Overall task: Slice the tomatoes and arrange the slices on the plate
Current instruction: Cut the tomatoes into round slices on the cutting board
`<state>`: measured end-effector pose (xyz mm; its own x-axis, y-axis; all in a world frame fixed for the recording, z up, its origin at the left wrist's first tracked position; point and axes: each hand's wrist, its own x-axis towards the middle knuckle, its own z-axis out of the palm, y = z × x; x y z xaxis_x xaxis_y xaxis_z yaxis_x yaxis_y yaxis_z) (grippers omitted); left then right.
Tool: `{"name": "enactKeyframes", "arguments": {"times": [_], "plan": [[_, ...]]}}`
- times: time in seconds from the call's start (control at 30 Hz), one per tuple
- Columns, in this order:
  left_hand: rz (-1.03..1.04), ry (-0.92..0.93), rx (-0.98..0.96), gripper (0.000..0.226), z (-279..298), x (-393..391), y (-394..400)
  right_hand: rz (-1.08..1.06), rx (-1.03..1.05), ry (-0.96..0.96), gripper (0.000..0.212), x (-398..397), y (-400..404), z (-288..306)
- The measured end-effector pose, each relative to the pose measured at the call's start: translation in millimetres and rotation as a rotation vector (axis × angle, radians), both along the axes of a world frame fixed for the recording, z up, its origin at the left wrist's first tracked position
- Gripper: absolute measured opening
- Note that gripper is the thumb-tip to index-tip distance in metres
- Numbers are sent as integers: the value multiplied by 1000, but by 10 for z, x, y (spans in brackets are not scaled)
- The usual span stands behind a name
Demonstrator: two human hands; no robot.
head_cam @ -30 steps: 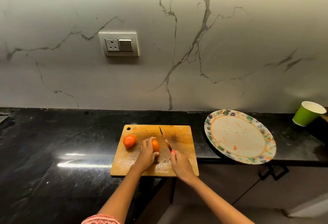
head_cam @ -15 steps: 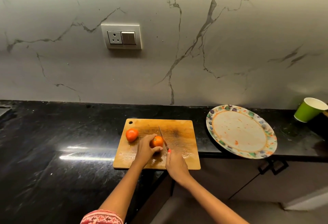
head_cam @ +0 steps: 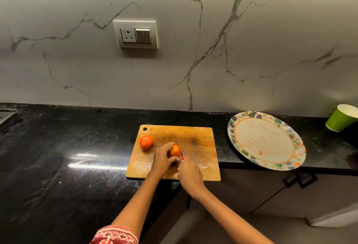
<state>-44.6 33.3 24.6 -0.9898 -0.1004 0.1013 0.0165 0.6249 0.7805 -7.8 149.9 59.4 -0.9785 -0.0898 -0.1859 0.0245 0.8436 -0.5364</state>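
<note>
The left hand [head_cam: 161, 159] gripped a tomato [head_cam: 175, 151] on the cutting board [head_cam: 195, 143]; the right hand [head_cam: 189, 172] grasped the knife [head_cam: 178, 143], blade against that tomato.

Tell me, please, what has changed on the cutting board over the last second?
The left hand turned its tomato so more shows, while the knife in the right hand closed against its right side. The second tomato and plate stayed put.
</note>
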Motion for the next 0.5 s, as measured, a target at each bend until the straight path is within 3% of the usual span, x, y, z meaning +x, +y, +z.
{"name": "enactKeyframes", "arguments": {"times": [0.13, 0.5], "plan": [[-47, 16, -37, 50, -3, 4, 31, -10, 21, -37, 26, -103, -16, 52], [0, -21, -28, 59, -35, -3, -25, 35, -38, -1, 28, -110, 84, 54]]}}
